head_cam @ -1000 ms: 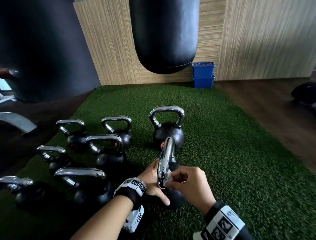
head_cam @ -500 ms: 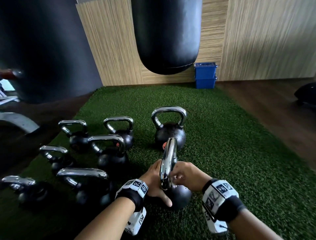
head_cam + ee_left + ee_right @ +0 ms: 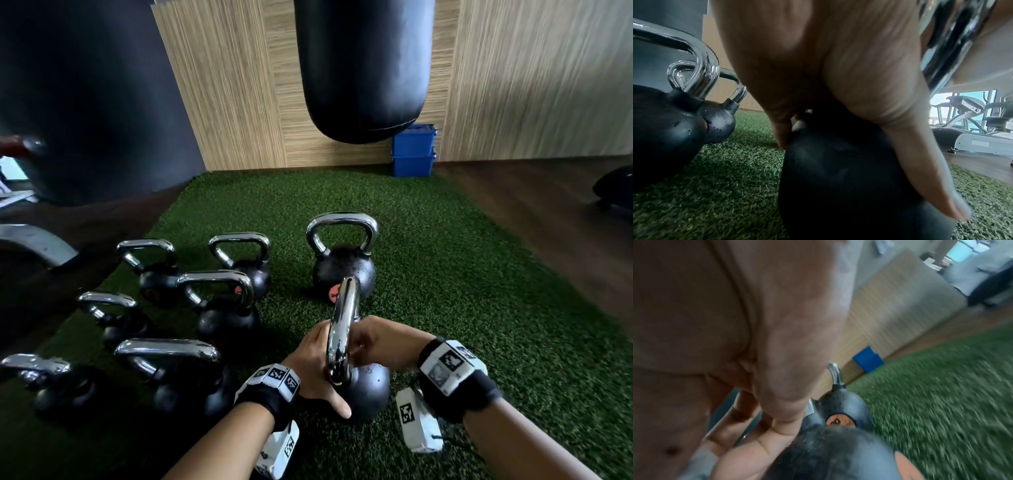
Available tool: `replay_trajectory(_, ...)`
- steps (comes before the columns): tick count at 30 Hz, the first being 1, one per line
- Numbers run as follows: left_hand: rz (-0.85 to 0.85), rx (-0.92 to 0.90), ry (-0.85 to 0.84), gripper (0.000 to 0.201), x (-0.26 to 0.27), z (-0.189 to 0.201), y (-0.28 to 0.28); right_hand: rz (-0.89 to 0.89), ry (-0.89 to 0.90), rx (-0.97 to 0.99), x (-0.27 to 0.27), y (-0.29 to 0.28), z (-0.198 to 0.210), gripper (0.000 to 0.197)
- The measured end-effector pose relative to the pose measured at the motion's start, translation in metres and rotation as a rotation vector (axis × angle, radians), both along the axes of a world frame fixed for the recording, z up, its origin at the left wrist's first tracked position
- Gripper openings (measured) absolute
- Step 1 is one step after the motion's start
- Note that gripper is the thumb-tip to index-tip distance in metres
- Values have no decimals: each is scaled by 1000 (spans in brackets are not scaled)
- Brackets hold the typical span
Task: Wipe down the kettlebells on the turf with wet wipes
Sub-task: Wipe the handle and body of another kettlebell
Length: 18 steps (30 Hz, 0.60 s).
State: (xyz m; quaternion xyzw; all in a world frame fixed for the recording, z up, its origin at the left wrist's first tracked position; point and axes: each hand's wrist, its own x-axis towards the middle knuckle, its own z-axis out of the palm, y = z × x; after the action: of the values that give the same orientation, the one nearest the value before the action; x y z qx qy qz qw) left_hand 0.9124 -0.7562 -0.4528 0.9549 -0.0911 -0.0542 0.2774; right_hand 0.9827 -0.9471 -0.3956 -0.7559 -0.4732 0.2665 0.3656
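Note:
A black kettlebell (image 3: 371, 394) with a chrome handle (image 3: 342, 325) stands on the green turf (image 3: 479, 308) just in front of me. My left hand (image 3: 313, 365) cups the left side of its ball, thumb stretched down across the front; the left wrist view shows the palm on the ball (image 3: 838, 178). My right hand (image 3: 380, 342) is curled against the right side of the handle, pinching a wet wipe (image 3: 359, 349) that is almost hidden. The right wrist view is blurred and shows fingers (image 3: 781, 423) by the handle.
Another kettlebell (image 3: 344, 270) stands just behind, with several more (image 3: 222, 308) grouped to the left. A black punching bag (image 3: 363, 68) hangs ahead, blue bins (image 3: 412, 150) sit by the wooden wall, and dark floor (image 3: 565, 222) borders the turf on the right.
My right hand has slid forward and down along the chrome handle, its wrist swinging out to the right. The left hand has kept its hold on the ball.

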Motion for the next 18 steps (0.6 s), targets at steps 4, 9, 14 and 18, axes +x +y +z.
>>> replay_trajectory(4, -58, 229, -10, 139, 4, 0, -3, -21, 405, 253, -2, -6, -17, 18)
replay_trajectory(9, -12, 122, -12, 144, 3, 2, -4, -80, 976, 608, -12, -1, -35, 39)
replay_trajectory(14, 82, 29, 52, 153, 1, -2, -2, -129, 1081, 662, -16, 3, -37, 41)
replay_trajectory(18, 76, 102, 49, 158, 4, -11, 0, -282, 1144, 842, -11, 18, -37, 25)
